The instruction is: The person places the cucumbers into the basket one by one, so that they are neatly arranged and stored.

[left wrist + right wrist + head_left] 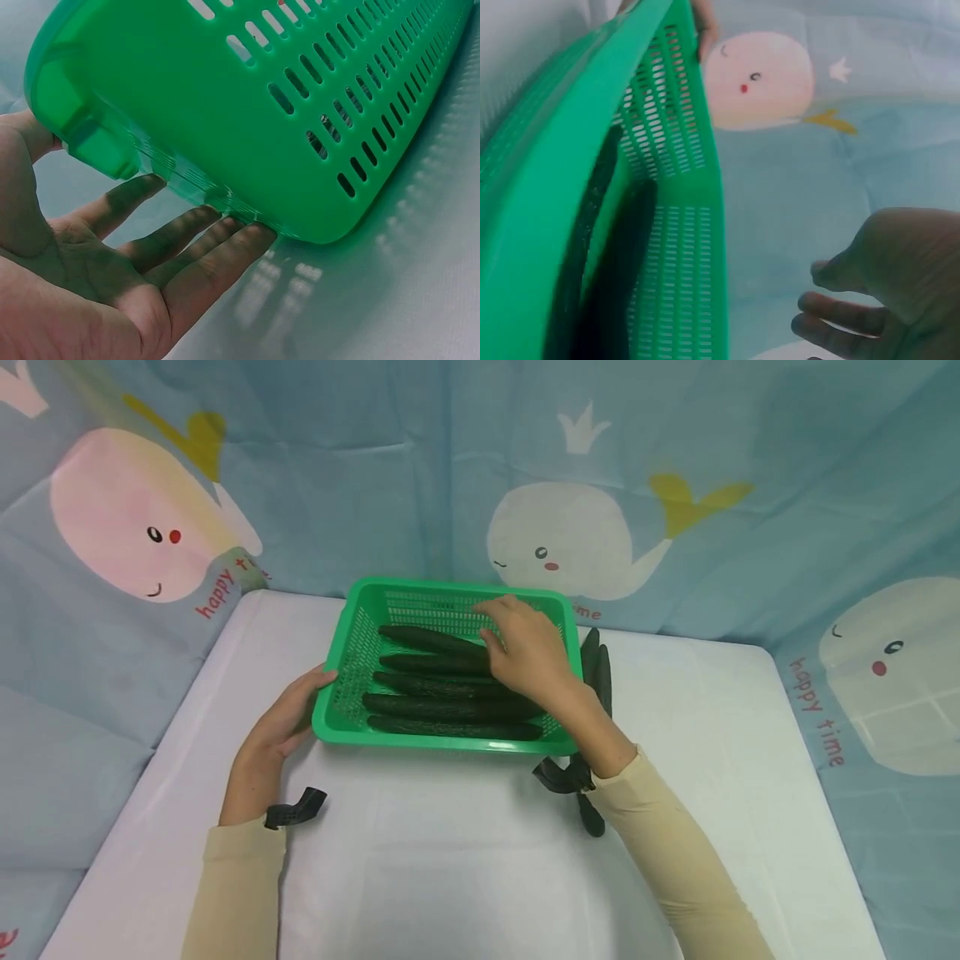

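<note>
A green plastic basket (442, 744) with slotted walls stands on the white table, holding several dark green cucumbers (435, 685) laid side by side. At its left end my left hand (287, 714) holds the basket, thumb on the rim and fingertips against the outer wall. The left wrist view shows those fingers (214, 262) only slightly bent. Over the right part of the basket hovers my right hand (528, 647), with loosely bent fingers and nothing in them. In the right wrist view this hand (900, 277) appears apart from the basket rim.
More cucumbers (603, 681) lie on the table just right of the basket, partly hidden by the right forearm. One cucumber end (591, 817) shows below the right wrist. A blue curtain (390, 502) printed with whales hangs behind and beside the white table (450, 843).
</note>
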### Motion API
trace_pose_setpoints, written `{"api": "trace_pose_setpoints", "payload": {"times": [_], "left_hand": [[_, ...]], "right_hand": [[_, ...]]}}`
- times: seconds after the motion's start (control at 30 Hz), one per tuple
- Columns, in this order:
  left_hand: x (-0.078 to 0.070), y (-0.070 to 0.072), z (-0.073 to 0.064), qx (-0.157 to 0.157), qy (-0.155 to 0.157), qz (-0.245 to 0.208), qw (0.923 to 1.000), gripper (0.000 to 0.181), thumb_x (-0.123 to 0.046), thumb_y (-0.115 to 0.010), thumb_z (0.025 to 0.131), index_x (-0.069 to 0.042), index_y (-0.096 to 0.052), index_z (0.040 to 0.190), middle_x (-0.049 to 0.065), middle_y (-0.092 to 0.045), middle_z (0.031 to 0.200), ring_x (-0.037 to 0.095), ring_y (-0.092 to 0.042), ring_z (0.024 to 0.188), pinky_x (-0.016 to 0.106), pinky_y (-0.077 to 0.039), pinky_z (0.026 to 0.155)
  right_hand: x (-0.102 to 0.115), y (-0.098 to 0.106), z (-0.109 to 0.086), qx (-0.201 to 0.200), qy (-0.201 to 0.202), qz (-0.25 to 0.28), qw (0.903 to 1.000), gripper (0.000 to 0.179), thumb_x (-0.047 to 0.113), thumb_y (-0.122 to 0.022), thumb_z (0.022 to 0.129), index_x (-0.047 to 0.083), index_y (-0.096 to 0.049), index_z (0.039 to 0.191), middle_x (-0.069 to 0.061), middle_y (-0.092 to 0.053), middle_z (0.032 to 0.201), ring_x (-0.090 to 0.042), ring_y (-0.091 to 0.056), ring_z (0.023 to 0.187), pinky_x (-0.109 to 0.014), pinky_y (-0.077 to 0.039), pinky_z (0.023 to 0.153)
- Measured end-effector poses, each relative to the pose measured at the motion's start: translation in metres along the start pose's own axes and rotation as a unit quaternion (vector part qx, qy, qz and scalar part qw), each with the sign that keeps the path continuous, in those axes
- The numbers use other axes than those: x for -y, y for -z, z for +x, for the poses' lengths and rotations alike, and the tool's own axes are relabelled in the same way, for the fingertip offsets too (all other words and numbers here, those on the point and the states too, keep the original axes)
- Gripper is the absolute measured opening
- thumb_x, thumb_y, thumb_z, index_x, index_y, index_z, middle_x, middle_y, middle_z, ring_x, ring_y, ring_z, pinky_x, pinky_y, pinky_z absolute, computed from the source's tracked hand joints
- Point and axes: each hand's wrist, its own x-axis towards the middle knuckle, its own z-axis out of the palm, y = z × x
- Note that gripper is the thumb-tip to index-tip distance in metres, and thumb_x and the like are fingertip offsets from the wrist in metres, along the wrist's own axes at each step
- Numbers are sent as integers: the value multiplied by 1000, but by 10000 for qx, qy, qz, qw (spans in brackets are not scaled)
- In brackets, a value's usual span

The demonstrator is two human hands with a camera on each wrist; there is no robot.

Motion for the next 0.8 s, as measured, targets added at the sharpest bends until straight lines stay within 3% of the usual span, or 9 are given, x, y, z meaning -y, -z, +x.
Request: {"api": "trace_pose_setpoints", "payload": {"times": [0.07,0.27,0.53,0.8], "left_hand": [[0,-1,1,15,-7,6,10000,73,-47,-43,113,-10,-19,170,-9,-58,138,3,-62,123,19,-55,98],[0,0,2,53,-61,33,10000,73,-48,-42,113,-10,-18,170,-8,-56,141,2,-62,124,18,-56,98],[-1,-1,-2,54,-42,34,10000,74,-48,-42,113,-11,-15,171,-8,-51,144,2,-57,126,17,-55,99],[-1,-2,-1,80,-90,-1,9999,74,-47,-42,113,-9,-16,171,-9,-56,139,2,-62,124,19,-57,97]], "right_hand": [[-1,2,-2,-100,-43,-17,9999,36,16,-62,107,9,-65,143,-14,-67,141,-33,-71,106,-47,-58,80],[-9,7,-15,187,-337,34,9993,39,21,-62,108,10,-64,145,-14,-63,144,-33,-70,111,-48,-59,85],[-20,15,-34,152,-576,114,9982,40,27,-63,108,12,-64,145,-11,-61,146,-29,-71,91,-44,-56,68],[-32,18,-51,128,-794,241,9965,42,28,-62,108,12,-63,147,-12,-62,143,-34,-69,112,-51,-58,83]]}}
